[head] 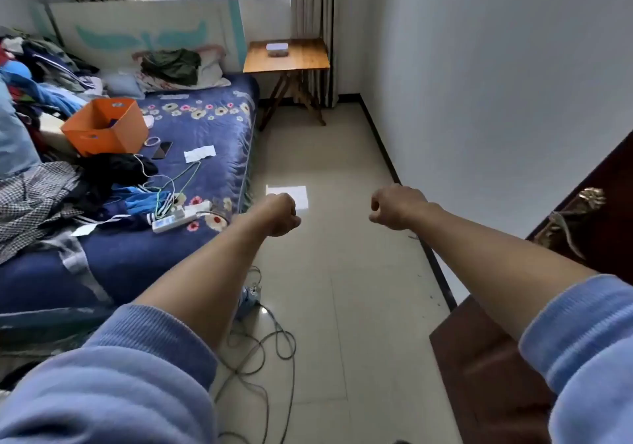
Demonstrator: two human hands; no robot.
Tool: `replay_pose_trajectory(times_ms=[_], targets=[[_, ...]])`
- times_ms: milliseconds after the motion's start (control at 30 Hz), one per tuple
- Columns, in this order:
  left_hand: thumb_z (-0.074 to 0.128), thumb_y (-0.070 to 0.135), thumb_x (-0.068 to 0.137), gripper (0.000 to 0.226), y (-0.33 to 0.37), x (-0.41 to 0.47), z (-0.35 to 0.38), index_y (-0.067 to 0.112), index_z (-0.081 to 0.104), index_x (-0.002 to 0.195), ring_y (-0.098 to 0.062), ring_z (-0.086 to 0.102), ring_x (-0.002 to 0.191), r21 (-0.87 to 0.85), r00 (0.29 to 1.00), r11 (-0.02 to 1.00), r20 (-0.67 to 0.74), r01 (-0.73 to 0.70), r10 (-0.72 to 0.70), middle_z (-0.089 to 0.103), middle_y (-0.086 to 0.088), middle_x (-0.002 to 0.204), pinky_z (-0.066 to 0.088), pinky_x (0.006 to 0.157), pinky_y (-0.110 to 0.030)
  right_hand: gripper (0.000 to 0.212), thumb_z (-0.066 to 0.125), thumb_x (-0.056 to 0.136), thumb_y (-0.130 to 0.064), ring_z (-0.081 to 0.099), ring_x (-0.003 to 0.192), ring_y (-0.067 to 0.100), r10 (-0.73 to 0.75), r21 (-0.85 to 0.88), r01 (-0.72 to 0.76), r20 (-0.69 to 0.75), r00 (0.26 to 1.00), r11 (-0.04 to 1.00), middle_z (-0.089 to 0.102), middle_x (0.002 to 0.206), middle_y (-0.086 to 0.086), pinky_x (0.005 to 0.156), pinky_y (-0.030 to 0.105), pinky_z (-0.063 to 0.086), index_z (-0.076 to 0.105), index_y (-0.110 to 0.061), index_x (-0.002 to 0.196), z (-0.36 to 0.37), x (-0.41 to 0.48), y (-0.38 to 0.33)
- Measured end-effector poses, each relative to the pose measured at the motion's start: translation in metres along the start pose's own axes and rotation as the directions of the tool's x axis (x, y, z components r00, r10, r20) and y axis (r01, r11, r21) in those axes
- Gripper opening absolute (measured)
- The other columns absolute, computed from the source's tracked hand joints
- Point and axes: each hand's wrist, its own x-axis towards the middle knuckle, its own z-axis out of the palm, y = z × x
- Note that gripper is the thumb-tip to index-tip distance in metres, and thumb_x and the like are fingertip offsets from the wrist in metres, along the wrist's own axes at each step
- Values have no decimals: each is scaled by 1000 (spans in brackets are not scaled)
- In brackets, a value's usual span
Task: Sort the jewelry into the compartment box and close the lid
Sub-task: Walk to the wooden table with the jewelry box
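Note:
A small box (pixel 277 49) with a pale lid part behind it sits on a wooden folding table (pixel 308 60) at the far end of the room, under the window. It is too far off to make out compartments or jewelry. My left hand (pixel 282 214) and my right hand (pixel 394 207) are stretched out in front of me over the floor, both curled into fists with nothing visible in them. Both hands are well short of the table.
A bed (pixel 191 156) with a blue flowered cover runs along the left, piled with clothes, an orange box (pixel 106 126), a phone and a power strip (pixel 171 221). Cables (pixel 263 351) lie on the tiled floor near my feet. A dark wooden door (pixel 582 238) stands at the right.

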Motion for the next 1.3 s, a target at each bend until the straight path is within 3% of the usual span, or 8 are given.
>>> replay_pose_trajectory(times_ms=[200, 433, 600, 900, 1033, 1300], targets=[[60, 28, 91, 28, -13, 38, 45, 6, 68, 107, -30, 62, 95, -19, 982, 998, 177, 68, -63, 68, -15, 108, 51, 82, -34, 22, 59, 88, -33, 63, 95, 26, 6, 0, -6, 147, 989, 1000, 68, 106, 4, 77, 33, 50, 68, -20, 103, 44, 40, 10], [60, 29, 91, 30, -16, 134, 68, 7, 68, 109, -30, 63, 96, -1, 953, 992, 277, 127, -122, 69, -14, 109, 53, 85, -37, 25, 58, 88, -31, 63, 96, 28, -9, 33, -1, 288, 958, 999, 67, 109, 6, 80, 34, 51, 67, -15, 107, 76, 142, 44], [60, 31, 91, 30, -20, 207, 61, 8, 66, 109, -28, 62, 96, -84, 947, 980, 285, 180, -150, 67, -12, 109, 52, 85, -37, 25, 59, 88, -30, 63, 96, 29, -35, 47, 22, 302, 953, 999, 67, 108, 7, 86, 39, 53, 67, -13, 106, 61, 232, 61], [60, 30, 91, 30, -94, 345, 20, 7, 68, 108, -28, 63, 98, -154, 938, 953, 274, 262, -214, 70, -13, 106, 52, 87, -36, 27, 59, 88, -29, 65, 94, 29, -120, 11, 122, 301, 946, 992, 70, 104, 8, 80, 36, 53, 68, -11, 106, 37, 407, 20], [61, 28, 90, 25, -138, 431, -3, 7, 69, 100, -28, 62, 93, -136, 946, 959, 249, 247, -208, 70, -13, 102, 46, 76, -30, 27, 60, 87, -30, 65, 96, 30, -94, 16, 93, 295, 951, 996, 71, 105, 9, 85, 39, 55, 69, -12, 104, 26, 498, 3], [59, 30, 87, 21, -188, 595, -74, 11, 69, 90, -28, 64, 89, -128, 950, 971, 267, 202, -162, 71, -11, 96, 50, 74, -32, 26, 62, 85, -37, 64, 91, 29, -17, 39, 8, 241, 970, 999, 70, 101, 6, 72, 33, 50, 70, -17, 100, -30, 646, -4]])
